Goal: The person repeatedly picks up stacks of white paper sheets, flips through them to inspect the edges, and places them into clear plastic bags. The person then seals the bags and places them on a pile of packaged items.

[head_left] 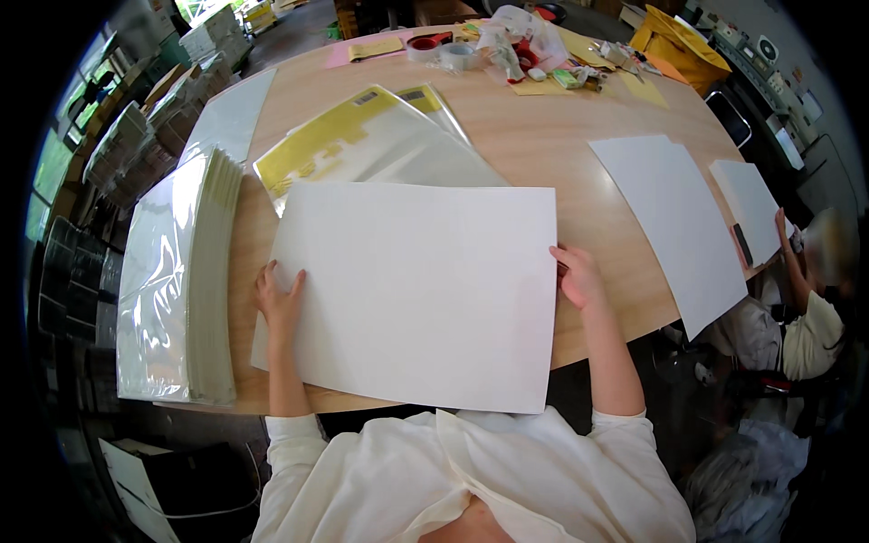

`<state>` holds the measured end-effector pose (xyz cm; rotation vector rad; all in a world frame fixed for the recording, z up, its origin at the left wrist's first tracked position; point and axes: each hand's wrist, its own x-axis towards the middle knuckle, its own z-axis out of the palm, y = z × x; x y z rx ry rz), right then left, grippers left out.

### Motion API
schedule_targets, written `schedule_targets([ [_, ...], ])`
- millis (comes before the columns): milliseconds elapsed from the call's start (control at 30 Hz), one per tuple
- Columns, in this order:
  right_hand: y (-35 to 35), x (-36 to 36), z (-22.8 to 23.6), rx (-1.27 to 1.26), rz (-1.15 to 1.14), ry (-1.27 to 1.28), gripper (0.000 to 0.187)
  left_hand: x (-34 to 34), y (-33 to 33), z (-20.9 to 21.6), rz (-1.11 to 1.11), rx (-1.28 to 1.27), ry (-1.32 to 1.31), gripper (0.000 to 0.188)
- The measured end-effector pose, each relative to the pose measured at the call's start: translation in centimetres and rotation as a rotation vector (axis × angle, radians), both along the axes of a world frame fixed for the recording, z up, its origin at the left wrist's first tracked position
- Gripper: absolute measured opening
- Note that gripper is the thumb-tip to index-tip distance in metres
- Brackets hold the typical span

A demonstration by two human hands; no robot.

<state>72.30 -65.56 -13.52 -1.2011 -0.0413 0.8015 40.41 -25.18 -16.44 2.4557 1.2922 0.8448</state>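
Containers first: beyond the big white sheet [421, 299] there are a couple of clear plastic sleeves [335, 145] with yellow print, overlapping. Can't tell if anything's inside. Left of the sheet is a tall stack of glossy plastic packs [158, 281], pale layers showing along the side. Way beyond the sheet there's a crumpled see-through plastic bag [534, 32] amid clutter, with a tape roll [457, 56] next to it; something red is around there too, but it's too jumbled to make out.

The sheet itself is matte, smooth and roughly rectangular. It's right in front of the person, lying on the wood-grain worktop [534, 122], near edge poking out past it. Right of it are more flat white sheets [674, 226], then a smaller white stack [751, 204] with a co-worker's hand [782, 226] at it.

Left hand [279, 297] is on the sheet's left edge, thumb and fingers spread. Right hand [577, 273] has its fingers at the right edge, some curled out of sight, so can't tell if they're really pinching. The sheet hides the sleeves' near ends, and the co-worker's partly lost in the dark rim.
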Motion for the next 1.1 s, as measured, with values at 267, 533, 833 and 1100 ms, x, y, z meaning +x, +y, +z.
schedule_targets([
  [267, 2.3, -4.6, 0.7, -0.057, -0.109, -0.379, 0.040, -0.5, 2.9, 0.4, -0.016, -0.132, -0.030, 0.066],
  [533, -0.5, -5.9, 7.5, 0.169, -0.105, -0.639, 0.040, 0.4, 7.4, 4.6, -0.296, -0.620, -0.447, 0.055],
  [833, -4.1, -4.9, 13.4, 0.280, -0.420, -0.994, 0.046, -2.3, 0.4, 17.0, -0.383, -0.472, -1.055, 0.032],
  [1100, -4.7, -0.5, 5.8, 0.083, -0.285, -1.023, 0.053, -3.2, -0.7, 10.5, -0.440, -0.395, -1.090, 0.031],
])
